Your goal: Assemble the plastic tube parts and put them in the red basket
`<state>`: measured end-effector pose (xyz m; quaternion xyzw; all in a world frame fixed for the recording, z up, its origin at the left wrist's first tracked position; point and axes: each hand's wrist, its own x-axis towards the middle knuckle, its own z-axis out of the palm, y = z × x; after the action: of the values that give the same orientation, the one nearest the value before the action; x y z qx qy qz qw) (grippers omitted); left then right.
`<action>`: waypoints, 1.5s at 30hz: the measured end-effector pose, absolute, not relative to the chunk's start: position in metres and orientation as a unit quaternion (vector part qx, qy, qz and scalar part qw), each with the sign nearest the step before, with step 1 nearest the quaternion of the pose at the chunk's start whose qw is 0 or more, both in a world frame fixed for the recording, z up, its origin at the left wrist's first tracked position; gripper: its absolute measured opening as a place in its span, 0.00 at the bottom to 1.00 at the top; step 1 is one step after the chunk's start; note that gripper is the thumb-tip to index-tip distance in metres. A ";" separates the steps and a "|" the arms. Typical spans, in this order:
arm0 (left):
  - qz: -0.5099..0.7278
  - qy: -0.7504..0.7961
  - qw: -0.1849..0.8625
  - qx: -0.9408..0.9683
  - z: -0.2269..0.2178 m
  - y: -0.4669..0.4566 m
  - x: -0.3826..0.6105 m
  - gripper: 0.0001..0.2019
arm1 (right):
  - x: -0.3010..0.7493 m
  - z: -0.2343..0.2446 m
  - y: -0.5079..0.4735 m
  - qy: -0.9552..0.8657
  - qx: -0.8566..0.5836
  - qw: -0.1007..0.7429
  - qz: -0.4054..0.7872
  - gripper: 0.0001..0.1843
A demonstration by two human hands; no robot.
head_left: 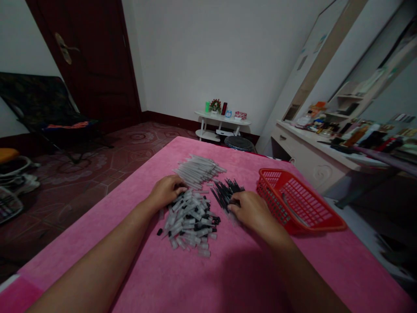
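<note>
My left hand rests at the upper left edge of a heap of clear plastic caps, its fingers curled inward. What lies in those fingers, if anything, is hidden. Small black pieces are mixed among the caps. My right hand reaches to a bundle of thin black rods that look like pen refills. Its thumb and fingers are pinched together at the near end of the bundle, and their tips are too dark to tell what they grip. Beyond both hands lies a stack of whitish slender tubes, like pen barrels.
A red plastic basket stands on the pink cloth-covered table, just right of my right hand. A cluttered dresser is farther right. A small white shelf stands by the wall, and a folding chair at left.
</note>
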<state>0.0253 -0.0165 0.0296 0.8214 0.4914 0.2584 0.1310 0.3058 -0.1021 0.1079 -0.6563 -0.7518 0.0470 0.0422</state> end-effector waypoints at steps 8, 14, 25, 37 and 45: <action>0.234 0.464 0.240 0.820 0.025 -0.011 0.019 0.12 | 0.294 0.089 -0.104 -0.746 -0.665 0.007 0.019 0.12; 0.221 0.470 0.270 0.811 0.021 -0.009 0.018 0.12 | 0.286 0.086 -0.106 -0.734 -0.679 -0.012 -0.005 0.11; 0.275 0.492 0.166 0.809 0.026 -0.012 0.021 0.09 | 0.299 0.102 -0.105 -0.728 -0.685 0.018 0.025 0.12; 0.376 0.460 0.241 0.767 0.024 -0.013 0.028 0.09 | 0.319 0.142 -0.109 -0.765 -0.624 0.131 0.089 0.10; 0.373 0.465 0.245 0.765 0.025 -0.014 0.030 0.09 | 0.321 0.136 -0.107 -0.771 -0.619 0.120 0.093 0.10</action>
<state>0.0301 -0.0143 0.0254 0.7646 0.4648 0.3734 0.2448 0.3210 -0.1072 0.1360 -0.6186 -0.7708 0.0931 0.1202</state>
